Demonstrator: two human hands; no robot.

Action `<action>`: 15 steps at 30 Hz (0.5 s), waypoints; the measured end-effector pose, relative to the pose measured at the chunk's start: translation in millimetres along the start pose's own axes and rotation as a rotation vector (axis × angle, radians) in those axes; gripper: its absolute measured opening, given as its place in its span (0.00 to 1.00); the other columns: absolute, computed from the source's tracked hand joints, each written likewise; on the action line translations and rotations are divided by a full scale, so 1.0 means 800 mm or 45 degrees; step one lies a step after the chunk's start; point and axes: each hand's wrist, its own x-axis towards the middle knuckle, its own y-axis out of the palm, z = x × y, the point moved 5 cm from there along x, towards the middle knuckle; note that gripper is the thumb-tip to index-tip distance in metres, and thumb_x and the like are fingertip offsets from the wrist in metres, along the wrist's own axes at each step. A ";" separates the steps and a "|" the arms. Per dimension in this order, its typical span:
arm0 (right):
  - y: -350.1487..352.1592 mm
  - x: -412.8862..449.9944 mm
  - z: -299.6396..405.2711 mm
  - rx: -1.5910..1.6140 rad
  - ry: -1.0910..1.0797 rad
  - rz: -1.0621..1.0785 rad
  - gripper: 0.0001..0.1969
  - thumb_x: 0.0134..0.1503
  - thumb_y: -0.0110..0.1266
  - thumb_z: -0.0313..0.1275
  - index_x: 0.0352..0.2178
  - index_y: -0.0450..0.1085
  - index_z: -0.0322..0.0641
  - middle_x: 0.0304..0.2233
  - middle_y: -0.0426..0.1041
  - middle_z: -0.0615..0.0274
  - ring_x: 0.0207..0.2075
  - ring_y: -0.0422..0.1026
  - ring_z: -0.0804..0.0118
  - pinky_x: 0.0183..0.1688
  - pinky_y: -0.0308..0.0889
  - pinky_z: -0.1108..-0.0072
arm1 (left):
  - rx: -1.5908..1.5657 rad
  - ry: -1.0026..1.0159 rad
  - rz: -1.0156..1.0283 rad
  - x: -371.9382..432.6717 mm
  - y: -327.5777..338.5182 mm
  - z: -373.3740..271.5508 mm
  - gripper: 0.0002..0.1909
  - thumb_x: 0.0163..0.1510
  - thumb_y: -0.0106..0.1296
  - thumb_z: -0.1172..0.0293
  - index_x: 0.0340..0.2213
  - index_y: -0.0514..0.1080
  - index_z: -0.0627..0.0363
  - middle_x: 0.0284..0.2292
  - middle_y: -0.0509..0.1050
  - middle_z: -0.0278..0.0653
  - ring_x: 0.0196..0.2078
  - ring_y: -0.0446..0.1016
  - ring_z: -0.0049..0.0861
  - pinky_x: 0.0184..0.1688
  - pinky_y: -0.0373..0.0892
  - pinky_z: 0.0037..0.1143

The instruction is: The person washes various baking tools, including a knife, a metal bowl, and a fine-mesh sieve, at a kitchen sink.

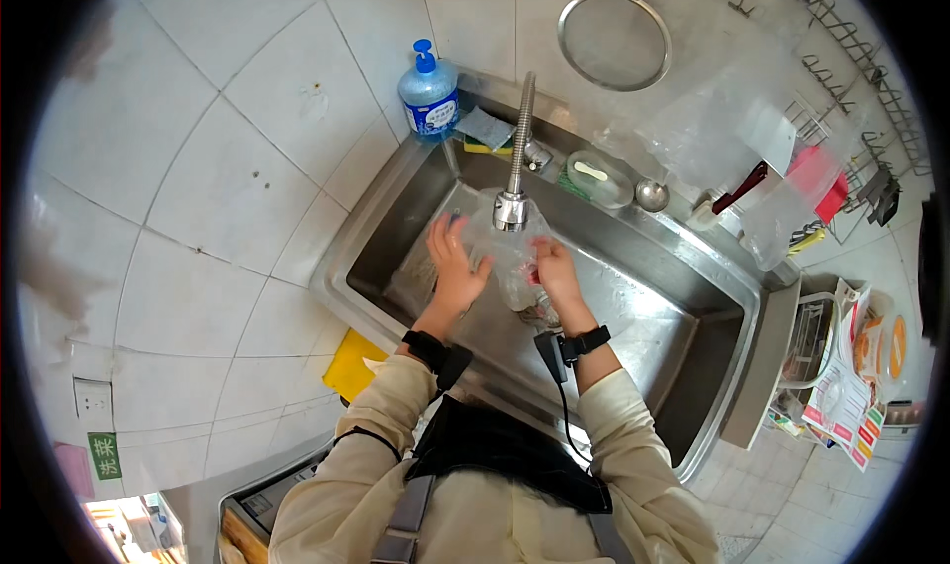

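A clear plastic bag point(506, 271) hangs beneath the faucet head point(511, 211), inside the stainless steel sink point(672, 371). My right hand point(558, 271) pinches the right side of this bag, with something reddish near the fingertips that is too small to identify. On the bag's left, my left hand point(454, 267) is held up with its fingers apart and grips nothing; whether it touches the plastic I cannot tell. Both wrists carry black straps with small devices. Below the bag, the drain area is partly hidden.
Along the sink's back ledge are a blue pump bottle point(429, 96), a sponge point(486, 130), a clear dish point(600, 178) and a metal ladle point(653, 194). A round strainer point(614, 39) hangs on the tiled wall. A cleaver point(778, 141) and plastic bags hang at right.
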 end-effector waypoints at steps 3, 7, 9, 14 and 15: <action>0.004 -0.005 0.025 -0.088 -0.192 0.000 0.16 0.54 0.36 0.36 0.31 0.67 0.35 0.15 0.62 0.65 0.15 0.61 0.74 0.17 0.58 0.83 | -1.497 -0.695 0.270 -0.002 0.035 0.026 0.35 0.46 0.48 0.69 0.52 0.41 0.47 0.47 0.56 0.41 0.48 0.58 0.29 0.50 0.53 0.33; -0.001 -0.015 0.074 -0.888 -0.822 -0.339 0.17 0.54 0.36 0.37 0.36 0.66 0.35 0.28 0.67 0.56 0.28 0.65 0.63 0.33 0.61 0.77 | -2.213 -0.942 0.720 0.004 0.045 0.011 0.40 0.47 0.49 0.63 0.54 0.35 0.45 0.49 0.52 0.39 0.50 0.55 0.26 0.51 0.52 0.30; 0.001 -0.018 0.083 -0.821 -0.859 -0.272 0.18 0.54 0.36 0.37 0.37 0.65 0.34 0.34 0.65 0.53 0.34 0.64 0.59 0.39 0.58 0.75 | -2.223 -0.915 0.711 0.014 0.033 0.006 0.42 0.45 0.51 0.62 0.54 0.35 0.46 0.50 0.52 0.39 0.51 0.53 0.27 0.51 0.51 0.29; 0.019 -0.028 0.101 -0.152 -0.656 0.093 0.21 0.55 0.37 0.38 0.45 0.58 0.32 0.47 0.58 0.50 0.50 0.56 0.61 0.51 0.49 0.78 | -1.074 0.134 0.455 0.055 -0.023 -0.032 0.47 0.35 0.58 0.59 0.52 0.42 0.57 0.49 0.53 0.42 0.53 0.48 0.29 0.54 0.45 0.31; 0.024 -0.033 0.110 -0.165 -0.725 0.133 0.21 0.55 0.37 0.37 0.45 0.58 0.31 0.47 0.58 0.49 0.49 0.55 0.57 0.51 0.49 0.75 | -1.065 0.144 0.490 0.060 -0.023 -0.039 0.47 0.35 0.58 0.59 0.52 0.42 0.57 0.49 0.53 0.42 0.53 0.48 0.29 0.54 0.45 0.31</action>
